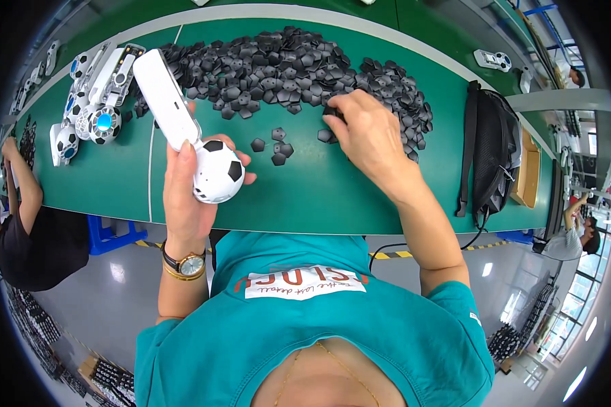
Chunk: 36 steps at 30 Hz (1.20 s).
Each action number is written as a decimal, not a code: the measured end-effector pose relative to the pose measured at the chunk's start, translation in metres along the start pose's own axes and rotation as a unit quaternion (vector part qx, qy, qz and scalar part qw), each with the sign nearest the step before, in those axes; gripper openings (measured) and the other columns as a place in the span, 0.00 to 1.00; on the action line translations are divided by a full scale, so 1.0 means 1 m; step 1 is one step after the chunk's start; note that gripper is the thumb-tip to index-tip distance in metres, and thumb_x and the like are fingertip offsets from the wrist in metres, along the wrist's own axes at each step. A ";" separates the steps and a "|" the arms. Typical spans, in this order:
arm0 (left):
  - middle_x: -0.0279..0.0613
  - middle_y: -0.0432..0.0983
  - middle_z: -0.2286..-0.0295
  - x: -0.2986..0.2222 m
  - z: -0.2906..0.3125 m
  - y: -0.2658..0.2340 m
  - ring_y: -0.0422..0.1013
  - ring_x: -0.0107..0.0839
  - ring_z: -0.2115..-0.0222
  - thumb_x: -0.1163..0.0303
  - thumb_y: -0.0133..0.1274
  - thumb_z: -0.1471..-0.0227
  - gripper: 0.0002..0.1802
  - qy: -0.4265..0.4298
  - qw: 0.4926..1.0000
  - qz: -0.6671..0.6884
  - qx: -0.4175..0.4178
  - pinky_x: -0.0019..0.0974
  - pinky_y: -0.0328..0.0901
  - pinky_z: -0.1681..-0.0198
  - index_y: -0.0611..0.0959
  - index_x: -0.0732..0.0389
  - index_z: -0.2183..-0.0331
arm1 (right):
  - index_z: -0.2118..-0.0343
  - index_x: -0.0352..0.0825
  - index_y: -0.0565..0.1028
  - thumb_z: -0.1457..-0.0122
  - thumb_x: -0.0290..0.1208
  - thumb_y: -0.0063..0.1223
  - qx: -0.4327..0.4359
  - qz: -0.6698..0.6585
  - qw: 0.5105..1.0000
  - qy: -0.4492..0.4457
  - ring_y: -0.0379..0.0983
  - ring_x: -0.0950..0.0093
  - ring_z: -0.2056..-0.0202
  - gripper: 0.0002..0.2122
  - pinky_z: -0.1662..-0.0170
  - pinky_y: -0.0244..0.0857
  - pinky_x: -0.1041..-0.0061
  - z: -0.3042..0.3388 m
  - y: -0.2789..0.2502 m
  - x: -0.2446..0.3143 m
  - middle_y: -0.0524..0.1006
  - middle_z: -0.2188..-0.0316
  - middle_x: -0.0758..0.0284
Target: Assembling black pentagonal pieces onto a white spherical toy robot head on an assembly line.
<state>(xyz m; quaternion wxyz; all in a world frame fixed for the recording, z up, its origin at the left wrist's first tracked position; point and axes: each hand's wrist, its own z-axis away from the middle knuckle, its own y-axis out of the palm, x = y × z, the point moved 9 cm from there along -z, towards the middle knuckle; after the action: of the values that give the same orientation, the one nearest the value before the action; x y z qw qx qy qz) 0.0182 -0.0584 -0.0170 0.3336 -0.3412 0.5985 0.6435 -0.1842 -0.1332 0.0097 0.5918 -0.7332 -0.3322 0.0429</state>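
In my left hand (185,178) is a white device with a long flat handle and a round head patterned like a football (214,169), white with black pentagons. My fingers wrap its neck, the handle leaning up and to the left. My right hand (370,132) is at the near edge of a wide heap of black pentagon pieces (271,68). Its thumb and forefinger close on a dark piece (335,112), mostly hidden by the fingers. Just below them lies another black pentagon piece (326,136). A small group of loose pentagons (278,148) rests between my hands.
Several similar white devices (105,123) are stacked at the left of the green table (299,203). A black backpack (493,149) and an open cardboard box (527,169) stand at the right. Another person (41,247) sits at the left, beside a blue stool (108,235).
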 end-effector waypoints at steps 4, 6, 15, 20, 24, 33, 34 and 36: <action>0.50 0.71 0.64 0.001 -0.006 0.000 0.74 0.39 0.65 0.52 0.36 0.39 0.33 0.007 1.000 -0.024 0.007 0.39 0.74 0.71 0.48 0.56 0.39 | 0.72 0.31 0.74 0.51 0.25 0.56 0.032 0.093 0.994 -0.045 0.74 0.64 0.70 0.05 0.70 0.69 0.66 -0.009 0.009 0.008 0.73 0.74 0.61; 0.49 0.70 0.63 0.001 -0.006 -0.001 0.73 0.37 0.65 0.50 0.32 0.38 0.34 0.006 0.999 -0.046 -0.013 0.36 0.73 0.73 0.47 0.54 0.38 | 0.73 0.30 0.73 0.51 0.24 0.56 0.048 0.119 0.990 -0.060 0.74 0.63 0.70 0.05 0.70 0.70 0.66 -0.012 0.013 0.012 0.73 0.74 0.60; 0.50 0.71 0.63 0.005 -0.012 0.001 0.75 0.37 0.67 0.55 0.36 0.37 0.25 0.012 1.000 -0.002 -0.016 0.38 0.74 0.72 0.54 0.58 0.45 | 0.73 0.31 0.73 0.52 0.21 0.52 0.087 0.164 0.980 -0.076 0.73 0.60 0.71 0.03 0.69 0.69 0.64 -0.023 0.015 0.020 0.74 0.74 0.59; 0.50 0.71 0.62 0.008 -0.005 0.002 0.74 0.34 0.69 0.58 0.35 0.37 0.23 0.028 0.999 -0.024 -0.026 0.37 0.74 0.72 0.55 0.58 0.46 | 0.72 0.32 0.74 0.50 0.21 0.52 0.026 0.056 0.997 -0.049 0.74 0.60 0.71 0.03 0.69 0.69 0.65 -0.010 0.009 0.013 0.74 0.74 0.59; 0.49 0.71 0.63 0.008 -0.021 0.008 0.74 0.34 0.69 0.59 0.35 0.37 0.22 0.034 0.999 -0.019 -0.022 0.37 0.74 0.73 0.55 0.59 0.46 | 0.70 0.32 0.75 0.50 0.21 0.53 -0.030 -0.011 0.999 -0.027 0.74 0.60 0.71 0.04 0.69 0.69 0.66 -0.015 0.003 -0.005 0.75 0.73 0.59; 0.49 0.70 0.64 0.005 -0.014 0.003 0.73 0.36 0.66 0.54 0.32 0.37 0.28 0.016 0.996 -0.082 -0.034 0.36 0.73 0.72 0.52 0.58 0.42 | 0.66 0.31 0.76 0.51 0.21 0.56 0.007 -0.102 0.994 -0.029 0.74 0.62 0.70 0.08 0.67 0.70 0.67 -0.003 -0.010 -0.011 0.75 0.70 0.61; 0.49 0.70 0.64 0.006 -0.013 0.003 0.73 0.37 0.66 0.52 0.31 0.37 0.31 0.010 0.994 -0.099 -0.033 0.36 0.73 0.72 0.50 0.58 0.40 | 0.66 0.31 0.76 0.51 0.21 0.56 0.008 -0.103 0.994 -0.028 0.74 0.62 0.70 0.08 0.67 0.70 0.67 -0.004 -0.008 -0.010 0.75 0.70 0.61; 0.49 0.70 0.64 0.007 -0.013 0.004 0.73 0.37 0.66 0.52 0.31 0.37 0.31 0.008 0.994 -0.101 -0.032 0.36 0.73 0.72 0.49 0.58 0.40 | 0.66 0.31 0.75 0.51 0.21 0.56 0.007 -0.069 0.993 -0.091 0.73 0.62 0.68 0.09 0.66 0.70 0.67 -0.006 -0.004 0.007 0.75 0.69 0.61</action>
<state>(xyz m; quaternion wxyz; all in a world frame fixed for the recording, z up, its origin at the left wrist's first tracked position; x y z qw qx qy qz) 0.0118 -0.0710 -0.0211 0.3812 -0.4155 0.5426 0.6227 -0.1785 -0.1342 0.0176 0.5657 -0.6976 -0.4340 0.0705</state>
